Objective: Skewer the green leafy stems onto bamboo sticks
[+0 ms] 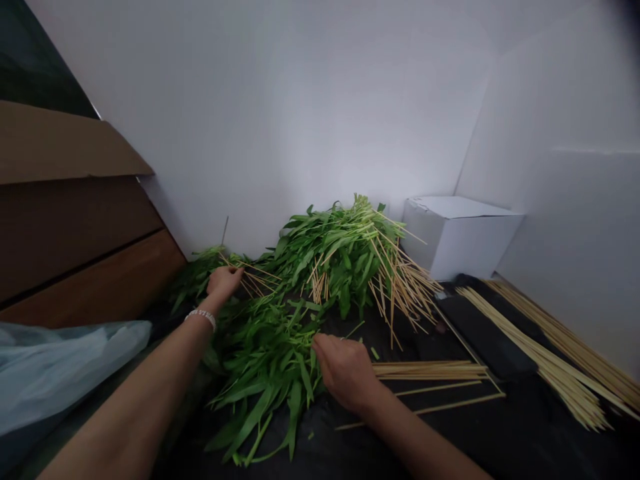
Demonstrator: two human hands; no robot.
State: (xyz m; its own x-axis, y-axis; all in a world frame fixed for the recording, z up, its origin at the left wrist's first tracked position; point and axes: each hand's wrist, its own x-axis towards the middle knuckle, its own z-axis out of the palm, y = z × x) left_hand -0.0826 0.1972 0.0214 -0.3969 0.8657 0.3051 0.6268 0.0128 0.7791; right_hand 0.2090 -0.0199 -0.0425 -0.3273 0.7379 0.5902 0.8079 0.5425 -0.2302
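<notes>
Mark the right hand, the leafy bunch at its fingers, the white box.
Right hand [349, 373], head view, back of hand
Leafy bunch [270, 350], head view, middle leaves
White box [465, 243], head view, broad side wall

- Leaves [270, 347]: smooth, with a soft sheen.
- Sticks [430, 370]: thin wood or bamboo, dry and matt.
- Bag [65, 367]: thin, cloudy plastic, wrinkled and faintly glossy.
- Cardboard [70, 147]: plain brown, matt.
- Panel [100, 277]: wood-look, smooth.
- White box [460, 240]: smooth card or paper look, matt.
- Wall [250, 100]: smooth, low sheen.
- Black work surface [450, 440]: matt, material unclear.
</notes>
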